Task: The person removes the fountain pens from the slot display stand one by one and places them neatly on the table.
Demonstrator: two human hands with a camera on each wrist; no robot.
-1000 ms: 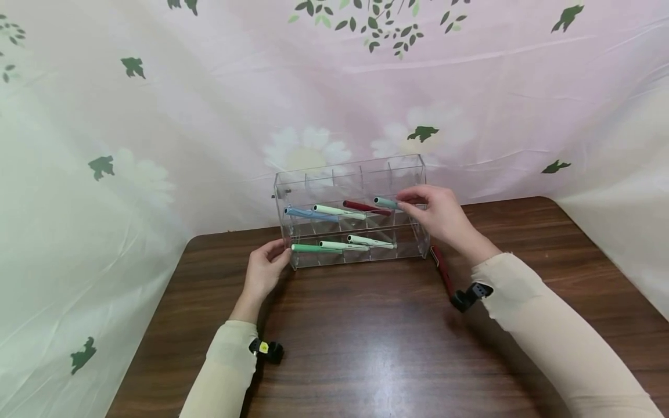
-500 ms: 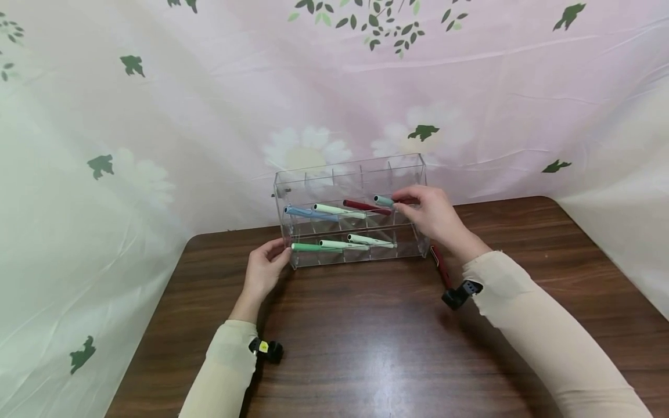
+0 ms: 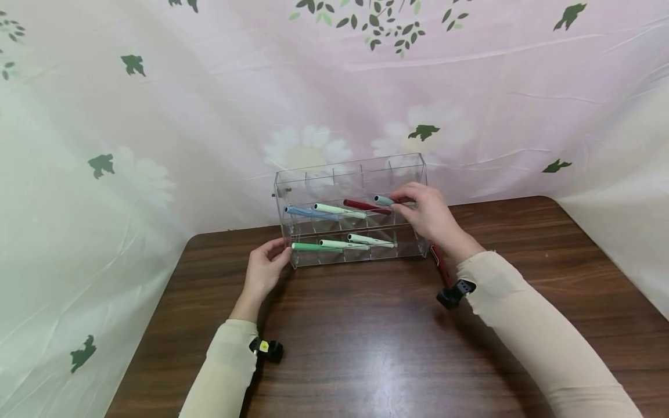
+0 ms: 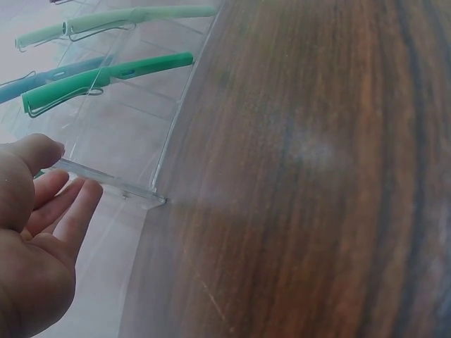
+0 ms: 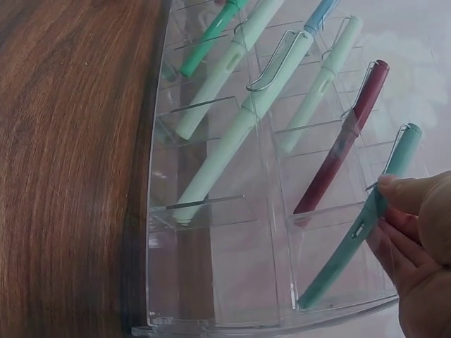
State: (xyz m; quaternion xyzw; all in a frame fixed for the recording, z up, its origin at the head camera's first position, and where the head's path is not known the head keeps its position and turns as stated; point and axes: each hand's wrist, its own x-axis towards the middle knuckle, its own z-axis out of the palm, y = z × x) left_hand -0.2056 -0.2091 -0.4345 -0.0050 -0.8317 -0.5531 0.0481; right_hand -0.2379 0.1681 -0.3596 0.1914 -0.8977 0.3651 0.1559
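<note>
A clear acrylic pen rack (image 3: 409, 249) with two tiers of compartments stands at the back of the table. My left hand (image 3: 265, 268) grips its left side wall between thumb and fingers, close to a green pen (image 4: 106, 81) in the lower tier. At the rack's right end, my right hand (image 3: 427, 216) pinches a teal pen (image 5: 335, 264) near its clip. In the right wrist view the teal pen slants, its lower end inside the end compartment of the upper tier. Beside it lean a dark red pen (image 5: 342, 148) and a pale green pen (image 5: 326, 84).
Two pale mint pens, one of them the nearer pen (image 5: 224, 148), share the lower tier with the green one. A blue pen (image 3: 310, 213) lies in the upper tier's left end. Another red pen (image 3: 440, 266) lies on the wooden table (image 3: 355, 325), right of the rack. Patterned cloth (image 3: 219, 116) hangs behind.
My right hand has shifted slightly left and in toward the rack, still pinching the teal pen. The left hand keeps its hold on the rack's side.
</note>
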